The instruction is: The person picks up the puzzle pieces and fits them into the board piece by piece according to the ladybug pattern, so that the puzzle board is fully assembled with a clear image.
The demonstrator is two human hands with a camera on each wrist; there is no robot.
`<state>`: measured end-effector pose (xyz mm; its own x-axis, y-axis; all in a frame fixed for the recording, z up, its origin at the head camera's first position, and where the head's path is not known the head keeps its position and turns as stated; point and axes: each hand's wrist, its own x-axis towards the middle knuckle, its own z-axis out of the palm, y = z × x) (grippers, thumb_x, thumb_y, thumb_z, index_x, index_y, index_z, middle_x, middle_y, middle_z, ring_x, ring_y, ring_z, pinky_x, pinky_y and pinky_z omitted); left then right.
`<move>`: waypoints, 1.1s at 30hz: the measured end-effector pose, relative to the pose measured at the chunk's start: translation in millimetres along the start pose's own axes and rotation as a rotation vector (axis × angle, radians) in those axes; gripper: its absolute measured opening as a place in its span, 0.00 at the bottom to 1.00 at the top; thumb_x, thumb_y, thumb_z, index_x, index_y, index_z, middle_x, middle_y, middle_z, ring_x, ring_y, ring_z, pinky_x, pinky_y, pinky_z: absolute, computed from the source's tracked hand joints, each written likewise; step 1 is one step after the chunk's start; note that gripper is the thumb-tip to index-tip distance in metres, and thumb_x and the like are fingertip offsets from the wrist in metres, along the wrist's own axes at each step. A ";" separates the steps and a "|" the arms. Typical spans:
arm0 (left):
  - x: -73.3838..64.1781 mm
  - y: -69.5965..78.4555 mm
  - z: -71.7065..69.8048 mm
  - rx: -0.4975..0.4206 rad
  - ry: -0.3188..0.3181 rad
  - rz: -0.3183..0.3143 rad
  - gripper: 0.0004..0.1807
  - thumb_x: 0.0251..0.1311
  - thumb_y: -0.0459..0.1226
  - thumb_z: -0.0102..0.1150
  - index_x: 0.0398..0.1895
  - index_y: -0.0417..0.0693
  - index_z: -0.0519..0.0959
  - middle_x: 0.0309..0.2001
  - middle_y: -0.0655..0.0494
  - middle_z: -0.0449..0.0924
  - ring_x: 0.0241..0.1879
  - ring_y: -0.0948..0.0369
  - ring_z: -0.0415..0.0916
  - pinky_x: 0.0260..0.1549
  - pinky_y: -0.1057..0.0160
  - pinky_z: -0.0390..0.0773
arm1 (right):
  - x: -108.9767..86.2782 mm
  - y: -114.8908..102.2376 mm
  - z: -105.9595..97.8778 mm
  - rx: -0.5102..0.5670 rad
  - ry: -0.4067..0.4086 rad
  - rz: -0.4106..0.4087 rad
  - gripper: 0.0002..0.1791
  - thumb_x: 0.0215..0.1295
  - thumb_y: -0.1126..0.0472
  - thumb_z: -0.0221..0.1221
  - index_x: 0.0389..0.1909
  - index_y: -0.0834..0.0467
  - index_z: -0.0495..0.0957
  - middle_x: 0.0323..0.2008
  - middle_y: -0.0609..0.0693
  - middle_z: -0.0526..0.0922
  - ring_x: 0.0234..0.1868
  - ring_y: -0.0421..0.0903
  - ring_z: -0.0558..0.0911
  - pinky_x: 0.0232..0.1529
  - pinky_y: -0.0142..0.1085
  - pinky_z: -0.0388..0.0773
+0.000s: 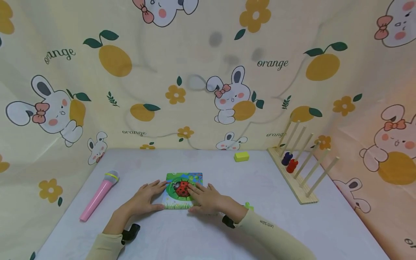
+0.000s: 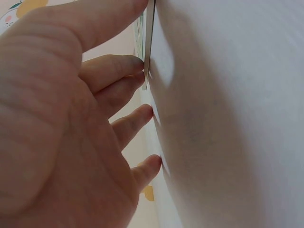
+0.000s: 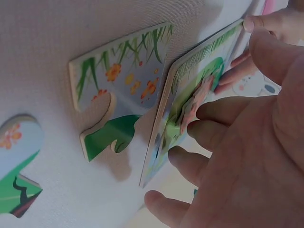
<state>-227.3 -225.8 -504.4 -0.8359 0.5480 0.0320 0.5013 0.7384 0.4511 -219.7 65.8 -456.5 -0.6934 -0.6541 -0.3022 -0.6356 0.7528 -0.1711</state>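
A square ladybug puzzle board lies flat on the table between both hands. My left hand touches its left edge, with the thumb at the near left corner; the left wrist view shows fingertips against the thin edge. My right hand lies over the board's right side, its fingertips on or just above the red ladybug, which stands raised from the board. Beside the board, in the right wrist view, lies a loose puzzle piece with grass and orange flowers. Another loose piece is partly cut off.
A pink toy microphone lies at the left. A yellow block sits near the back. At the right stands a wooden peg rack with a dark blue and a red bead. Green shows beside my right wrist.
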 end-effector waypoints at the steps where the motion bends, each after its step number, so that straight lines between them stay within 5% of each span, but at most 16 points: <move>1: -0.1 -0.3 0.2 0.000 0.000 0.001 0.44 0.59 0.53 0.67 0.72 0.38 0.65 0.74 0.42 0.61 0.74 0.37 0.51 0.64 0.26 0.49 | 0.2 0.1 0.4 -0.001 -0.001 0.001 0.44 0.72 0.35 0.49 0.79 0.55 0.52 0.79 0.48 0.48 0.79 0.53 0.48 0.72 0.60 0.49; 33: -0.9 3.8 -1.6 -0.004 0.000 -0.018 0.44 0.58 0.52 0.68 0.72 0.37 0.65 0.74 0.42 0.61 0.74 0.38 0.51 0.65 0.27 0.49 | -13.3 15.2 4.6 0.001 0.033 0.047 0.43 0.70 0.33 0.49 0.78 0.53 0.56 0.79 0.51 0.49 0.79 0.59 0.44 0.71 0.66 0.43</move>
<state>-225.0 -224.2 -501.3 -0.8448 0.5346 0.0244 0.4854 0.7462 0.4556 -218.6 86.3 -459.4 -0.7335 -0.6197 -0.2792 -0.6015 0.7831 -0.1578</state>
